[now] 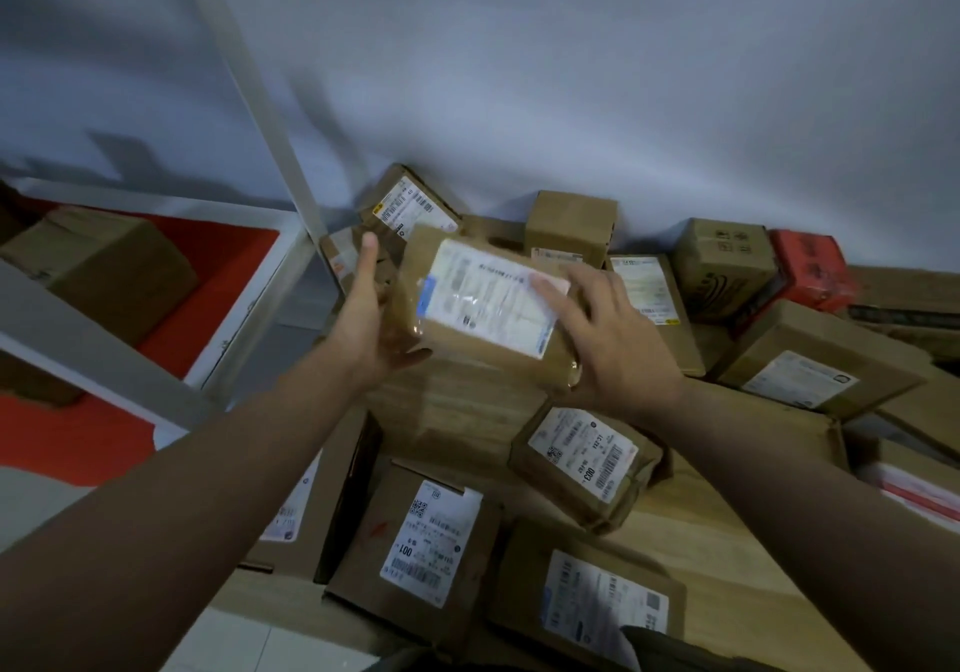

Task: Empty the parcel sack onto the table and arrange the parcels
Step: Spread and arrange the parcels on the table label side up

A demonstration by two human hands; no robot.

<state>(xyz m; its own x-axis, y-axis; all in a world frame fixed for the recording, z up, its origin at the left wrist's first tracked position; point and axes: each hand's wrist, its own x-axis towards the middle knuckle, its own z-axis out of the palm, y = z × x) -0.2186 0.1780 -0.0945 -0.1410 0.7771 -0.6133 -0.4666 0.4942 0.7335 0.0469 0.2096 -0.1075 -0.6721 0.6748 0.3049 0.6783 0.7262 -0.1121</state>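
Note:
A brown parcel with a large white label (483, 302) is lifted above the wooden table (691, 531), held between both hands. My left hand (371, 318) supports its left end with fingers nearly straight, palm against the side. My right hand (608, 328) lies over its right end, fingers spread across the label and curled round the edge. Several other brown parcels lie on the table, among them one marked 001 (426, 541) and one marked 003 (587, 458). No sack is in view.
More cardboard boxes (569, 224) line the grey wall at the back, with a red parcel (810, 268) at the right. A white metal rack (270, 115) with red shelves and a box (104, 266) stands to the left. A labelled parcel (602, 598) lies near the table's front.

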